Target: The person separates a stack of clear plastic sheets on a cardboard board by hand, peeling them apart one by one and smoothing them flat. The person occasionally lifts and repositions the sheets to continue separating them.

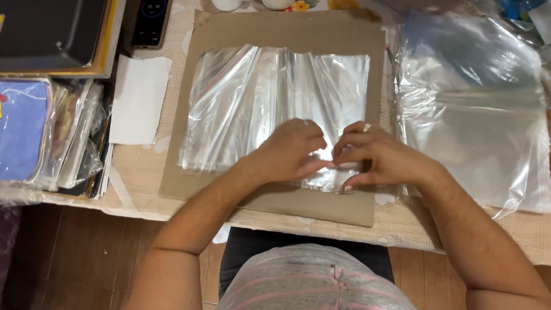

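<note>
Clear plastic fills the middle of the head view: a crinkled bag [275, 109] lies flat on a brown cardboard sheet [367, 63], which rests on the woven mat [138, 166] covering the table. Both hands are down on the bag's near edge, side by side and nearly touching. The left hand [287, 152] curls its fingers in, tips pressed to the film; the right hand [376, 155] does the same, thumb and forefinger drawn narrow, pinching at the bag's edge where the two hands meet. Whether each hand has a separate layer of film between its fingertips cannot be told.

To the right, a loose stack [476, 109] of more clear bags lies well apart from the hands. To the left sit a white paper [140, 97], a pile of sleeved items [51, 138], a dark box [51, 28] and a phone [150, 20] at the top edge.

By the look of it, the step in hand is working the bag's near edge, either parting its layers or pressing a fold. The next move seems to call for a fine, firm pinch, since thin film slips and clings.
</note>
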